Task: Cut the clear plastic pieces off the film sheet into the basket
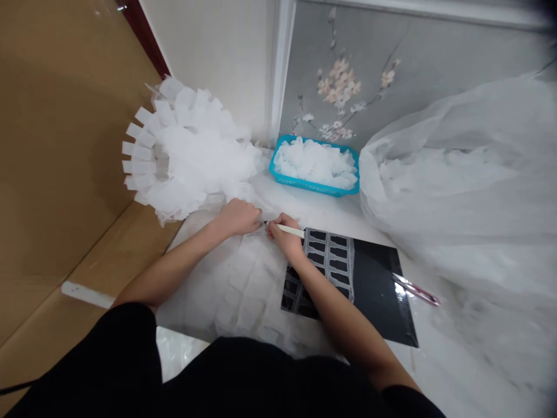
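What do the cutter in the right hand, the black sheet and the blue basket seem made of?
The cutter's handle looks like smooth white plastic, from its even sheen. The black sheet seems glossy plastic, given the glare near its edge. The blue basket looks like moulded plastic, from its uniform colour.

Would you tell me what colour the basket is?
The basket is turquoise, clearest in the head view.

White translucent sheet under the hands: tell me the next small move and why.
Probably press the thin white sheet flat with the left hand before the right hand moves the slim white-handled cutting tool: the sheet looks loose and bunched near the tool's tip, so it could slip.
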A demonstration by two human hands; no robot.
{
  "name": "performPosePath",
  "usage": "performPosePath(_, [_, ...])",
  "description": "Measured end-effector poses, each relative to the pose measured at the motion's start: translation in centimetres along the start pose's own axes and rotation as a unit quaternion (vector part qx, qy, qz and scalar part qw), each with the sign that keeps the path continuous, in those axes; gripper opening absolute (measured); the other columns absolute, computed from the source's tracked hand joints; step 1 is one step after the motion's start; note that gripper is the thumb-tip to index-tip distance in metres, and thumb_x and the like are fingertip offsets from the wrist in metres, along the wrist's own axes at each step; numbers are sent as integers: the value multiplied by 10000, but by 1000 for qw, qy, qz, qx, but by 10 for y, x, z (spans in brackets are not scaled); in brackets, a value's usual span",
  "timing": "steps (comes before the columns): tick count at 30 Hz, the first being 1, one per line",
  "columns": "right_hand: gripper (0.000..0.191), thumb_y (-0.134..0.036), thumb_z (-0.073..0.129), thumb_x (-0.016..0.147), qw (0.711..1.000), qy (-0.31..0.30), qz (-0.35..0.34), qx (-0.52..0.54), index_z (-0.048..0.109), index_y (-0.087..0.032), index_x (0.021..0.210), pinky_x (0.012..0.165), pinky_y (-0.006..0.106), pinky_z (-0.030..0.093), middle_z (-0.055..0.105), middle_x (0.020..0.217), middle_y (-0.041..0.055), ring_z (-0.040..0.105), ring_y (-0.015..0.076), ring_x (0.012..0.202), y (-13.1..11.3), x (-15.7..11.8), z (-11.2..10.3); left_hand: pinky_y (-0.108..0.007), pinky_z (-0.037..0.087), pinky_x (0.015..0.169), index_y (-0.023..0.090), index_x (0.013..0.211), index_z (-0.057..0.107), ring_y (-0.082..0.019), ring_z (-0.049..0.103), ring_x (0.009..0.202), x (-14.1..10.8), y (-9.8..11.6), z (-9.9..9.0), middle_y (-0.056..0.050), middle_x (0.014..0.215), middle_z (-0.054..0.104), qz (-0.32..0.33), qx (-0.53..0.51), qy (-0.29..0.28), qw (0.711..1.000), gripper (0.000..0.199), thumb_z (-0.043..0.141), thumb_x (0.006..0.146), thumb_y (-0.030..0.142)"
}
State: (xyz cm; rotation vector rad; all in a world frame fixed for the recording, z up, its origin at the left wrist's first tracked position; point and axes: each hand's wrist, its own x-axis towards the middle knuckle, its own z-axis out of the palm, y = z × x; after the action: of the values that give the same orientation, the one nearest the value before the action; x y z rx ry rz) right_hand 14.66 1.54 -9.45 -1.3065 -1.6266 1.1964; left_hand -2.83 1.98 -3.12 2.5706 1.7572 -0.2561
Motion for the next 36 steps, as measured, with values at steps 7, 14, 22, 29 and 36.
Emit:
performPosePath(7, [161,-241,541,725,997,0,-17,-76,432,-229,607,504,245,306,513,509,-44,473,137,512,-8,9,2,-370,444,750,154,861,745,-312,686,840,12,-8,-6,-133,789,719,-10,-70,48,996,335,646,773,462])
performPosePath(14, [160,-236,520,733,993,8,-35,-113,425,-228,604,525,260,251,476,520,-44,424,138,531,-8,9,3,-212,427,573,123,942,696,-125,596,642,-15,-33,-23,-12,743,672,-89,-305,217,923,356,619,806,443])
performPosePath(22, [161,-240,544,736,993,9,-56,-107,437,-228,617,513,259,249,489,531,-49,447,140,536,-9,11,4,-191,362,478,146,1023,553,-85,517,555,-67,-30,-4,-2,736,575,-254,-355,538,721,399,283,957,433])
performPosePath(29, [219,-370,395,950,993,-6,-92,-73,567,-235,970,565,241,407,693,726,-11,600,148,598,-15,7,-32,-282,489,725,190,881,676,-198,669,779,-99,-30,2,-42,871,721,-166,-203,284,922,265,655,725,404])
performPosePath(36, [75,-285,654,834,978,-34,-147,-143,623,-217,823,881,361,415,682,889,74,572,261,996,-3,5,-92,-393,472,800,190,1074,644,-327,678,942,-78,-13,16,-130,1096,701,-164,-102,74,978,353,564,818,420])
